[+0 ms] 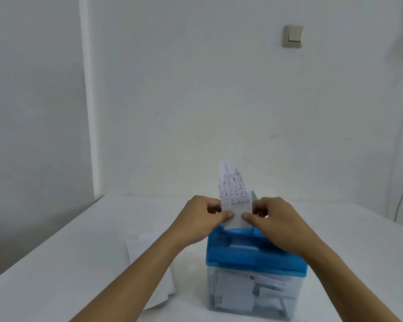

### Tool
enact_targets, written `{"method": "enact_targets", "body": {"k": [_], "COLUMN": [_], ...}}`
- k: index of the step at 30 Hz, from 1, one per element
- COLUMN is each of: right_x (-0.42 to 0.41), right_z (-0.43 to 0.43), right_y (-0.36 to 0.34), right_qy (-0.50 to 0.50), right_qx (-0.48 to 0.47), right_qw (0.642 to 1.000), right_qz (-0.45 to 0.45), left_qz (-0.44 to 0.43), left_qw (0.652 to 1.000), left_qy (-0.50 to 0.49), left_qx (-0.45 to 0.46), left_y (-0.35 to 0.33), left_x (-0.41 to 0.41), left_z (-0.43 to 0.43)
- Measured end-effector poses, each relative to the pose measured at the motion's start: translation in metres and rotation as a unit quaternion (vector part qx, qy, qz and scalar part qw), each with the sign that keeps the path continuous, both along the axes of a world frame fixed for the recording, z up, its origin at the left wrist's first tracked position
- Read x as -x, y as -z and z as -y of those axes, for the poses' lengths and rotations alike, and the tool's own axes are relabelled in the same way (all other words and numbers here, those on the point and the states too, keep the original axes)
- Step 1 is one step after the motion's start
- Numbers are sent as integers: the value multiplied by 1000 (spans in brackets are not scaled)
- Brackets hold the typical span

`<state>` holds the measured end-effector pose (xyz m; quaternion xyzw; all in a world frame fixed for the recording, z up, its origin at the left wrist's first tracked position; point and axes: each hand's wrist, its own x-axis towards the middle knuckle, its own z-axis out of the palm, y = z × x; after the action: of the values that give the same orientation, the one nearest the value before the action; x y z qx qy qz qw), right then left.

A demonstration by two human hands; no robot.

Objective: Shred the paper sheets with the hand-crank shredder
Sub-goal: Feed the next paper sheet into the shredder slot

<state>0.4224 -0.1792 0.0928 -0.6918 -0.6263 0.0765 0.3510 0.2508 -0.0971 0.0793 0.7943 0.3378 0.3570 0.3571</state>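
The shredder [254, 256], a glossy blue lid over a clear boxy bin of white strips, stood well clear of the counter [79, 252] edges at the far wall and left. Over its slot, the left hand [203, 219] and right hand [279, 224] each kept a pinching grip on a thin, upright handwritten sheet [234, 194]. Flat loose papers [147, 263] lay just left.

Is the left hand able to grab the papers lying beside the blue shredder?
Probably yes. The papers lie on the table close by, with nothing blocking them. But the left hand is pinching the sheet above the shredder, so it must let go first.
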Motion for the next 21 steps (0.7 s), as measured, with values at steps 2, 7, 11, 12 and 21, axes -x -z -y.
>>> {"method": "enact_targets", "body": {"k": [2, 7, 11, 12, 21], "right_x": [-2, -3, -6, -6, -10], "right_z": [3, 3, 6, 7, 8], "right_y": [5, 13, 12, 12, 12], "right_qy": [17, 22, 8, 8, -6], "right_qx": [-1, -14, -20, -23, -8], "right_qw": [999, 998, 999, 998, 997], "right_qz": [41, 62, 48, 50, 74], "left_qz": [-18, -49, -71, -74, -78], "left_qw": [1000, 998, 996, 995, 993], "left_qy": [-1, -5, -12, -14, -17], "left_qx": [-3, -43, -61, -64, -87], "left_y": [5, 12, 11, 11, 11], "left_x": [-1, 5, 6, 7, 3], "left_z": [0, -4, -4, -4, -2]}}
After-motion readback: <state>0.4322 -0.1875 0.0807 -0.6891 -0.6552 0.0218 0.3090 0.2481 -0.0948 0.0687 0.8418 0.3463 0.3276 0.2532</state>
